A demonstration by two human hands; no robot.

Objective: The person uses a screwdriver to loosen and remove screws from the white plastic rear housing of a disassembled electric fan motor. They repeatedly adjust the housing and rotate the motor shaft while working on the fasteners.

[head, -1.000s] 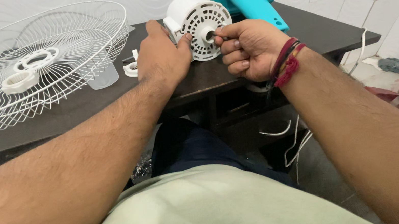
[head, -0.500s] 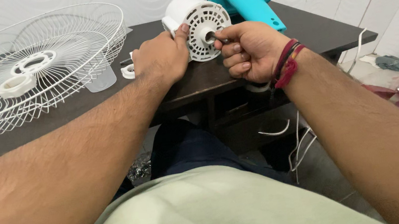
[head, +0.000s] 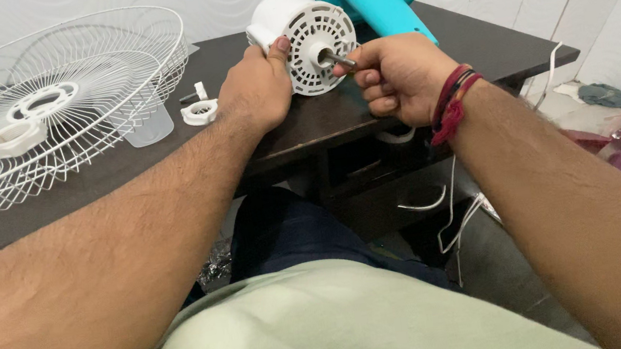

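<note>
Dark surface (head: 88, 184), centre top of frame: your left hand (head: 255, 90) fingers wrapped on the white motor housing (head: 305, 39), right hand (head: 397, 75) pinching its shaft (head: 338, 58); keep housing braced, turn shaft straight.

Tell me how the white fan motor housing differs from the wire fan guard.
The motor housing is a solid vented drum; the wire guard is an open, far wider dish. The left hand steadies the housing while the guard lies untouched. Both are white, on the dark table.
</note>
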